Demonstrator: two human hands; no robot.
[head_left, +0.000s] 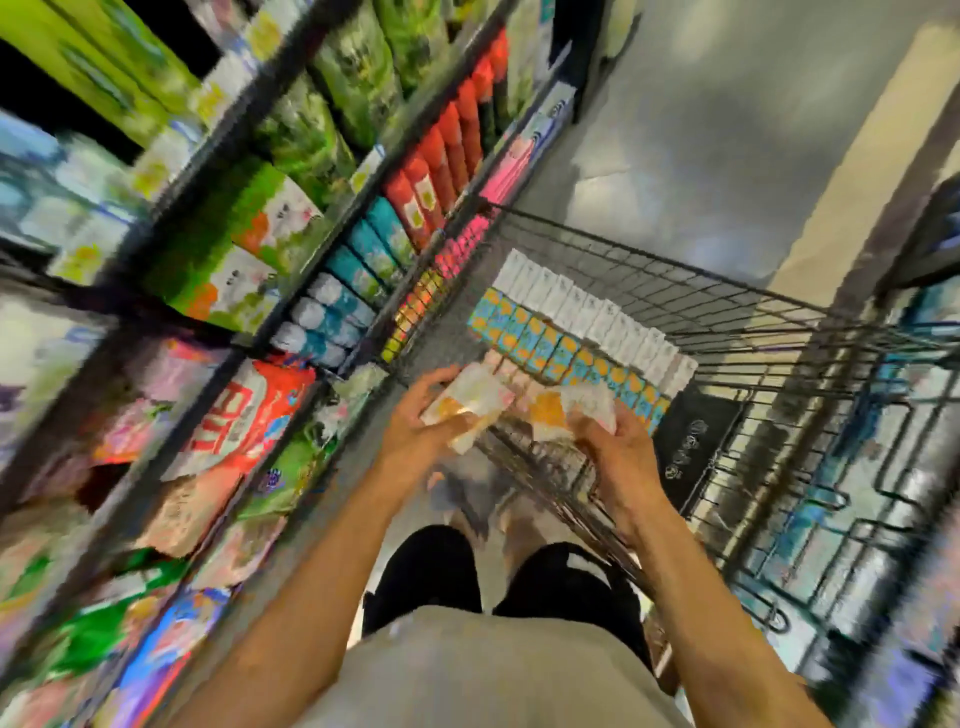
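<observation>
Over the wire cart (675, 291), each outstretched hand, left (415, 421) and right (613, 441), grips a pale packet (467, 405).

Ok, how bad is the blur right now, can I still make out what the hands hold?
Head view: heavy motion smear on the shelves at left; wide-angle bending throughout; left hand and right hand each grip a pale pack, print unreadable; boxes in the cart are sharper.

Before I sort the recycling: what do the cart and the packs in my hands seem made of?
Cart: dark metal wire, maybe coated, judging by its thin grid of bars. The pack in the left hand and the pack in the right hand: likely glossy plastic wrap, by the pale sheen; blur leaves card possible.
</observation>
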